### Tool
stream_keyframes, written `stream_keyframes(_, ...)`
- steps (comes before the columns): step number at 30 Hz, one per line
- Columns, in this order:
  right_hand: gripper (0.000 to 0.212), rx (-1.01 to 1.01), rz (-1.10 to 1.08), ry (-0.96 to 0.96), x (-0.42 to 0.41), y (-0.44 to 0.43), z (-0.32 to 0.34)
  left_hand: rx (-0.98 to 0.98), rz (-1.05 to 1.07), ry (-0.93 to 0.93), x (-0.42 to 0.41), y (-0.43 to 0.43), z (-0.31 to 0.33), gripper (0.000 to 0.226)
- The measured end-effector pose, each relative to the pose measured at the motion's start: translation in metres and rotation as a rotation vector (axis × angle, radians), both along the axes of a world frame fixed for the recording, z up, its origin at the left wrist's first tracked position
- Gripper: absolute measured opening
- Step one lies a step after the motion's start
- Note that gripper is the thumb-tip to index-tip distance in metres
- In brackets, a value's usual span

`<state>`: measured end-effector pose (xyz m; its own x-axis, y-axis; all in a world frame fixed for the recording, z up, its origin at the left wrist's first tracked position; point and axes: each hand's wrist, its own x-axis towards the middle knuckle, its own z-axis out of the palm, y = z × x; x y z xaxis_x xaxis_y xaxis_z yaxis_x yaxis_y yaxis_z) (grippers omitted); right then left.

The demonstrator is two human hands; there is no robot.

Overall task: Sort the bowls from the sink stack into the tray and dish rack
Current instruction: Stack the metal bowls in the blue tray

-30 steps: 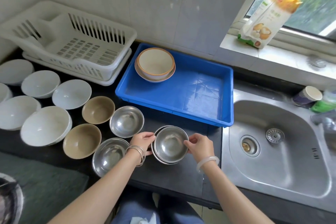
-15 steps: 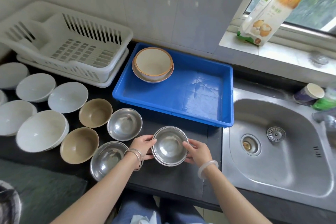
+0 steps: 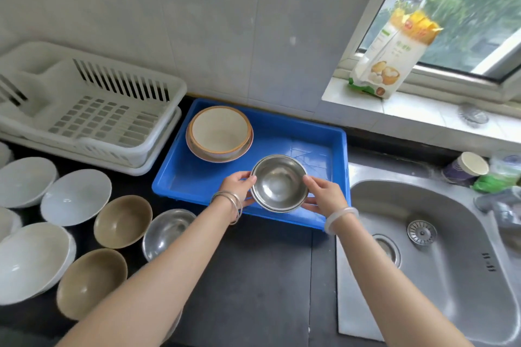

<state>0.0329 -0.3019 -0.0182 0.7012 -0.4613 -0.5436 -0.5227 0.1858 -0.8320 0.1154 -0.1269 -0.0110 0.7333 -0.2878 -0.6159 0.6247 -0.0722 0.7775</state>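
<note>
A small stack of nested steel bowls (image 3: pixel 277 183) hangs over the front part of the blue tray (image 3: pixel 315 132). My left hand (image 3: pixel 238 187) grips its left rim and my right hand (image 3: pixel 324 194) grips its right rim. In the tray's back left corner sits a cream bowl with an orange rim (image 3: pixel 220 132), nested in another bowl. The white dish rack (image 3: pixel 93 110) stands to the left of the tray with no bowls in it. The steel sink (image 3: pixel 439 248) at the right holds no bowls.
On the dark counter at left lie several white bowls (image 3: pixel 76 197), two tan bowls (image 3: pixel 122 221) and a steel bowl (image 3: pixel 166 231). A flour bag (image 3: pixel 392 56) leans on the windowsill. A paper cup (image 3: pixel 466 167) and green item stand behind the sink.
Both hands lifted the steel bowl stack off the counter and carried it forward, so it is over the blue tray's front part. The view tilted along with it.
</note>
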Motion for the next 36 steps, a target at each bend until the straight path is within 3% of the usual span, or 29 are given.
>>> stream_keyframes(12,0.029,0.076,-0.129,0.042,0.073,-0.036,-0.049,-0.004,0.178,-0.019,0.059,-0.059,-0.064,0.032)
stream_keyframes(16,0.027,0.108,-0.176,0.015,0.081,-0.036,-0.062,-0.097,0.229,0.011,0.06,-0.062,-0.076,0.035)
stream_keyframes(21,0.031,0.19,-0.261,-0.014,0.083,-0.035,-0.073,-0.225,0.287,0.194,0.064,-0.064,-0.082,0.032)
stream_keyframes(36,0.031,0.236,-0.373,-0.075,0.125,-0.035,-0.078,-0.375,0.466,0.183,0.077,-0.094,-0.078,0.037)
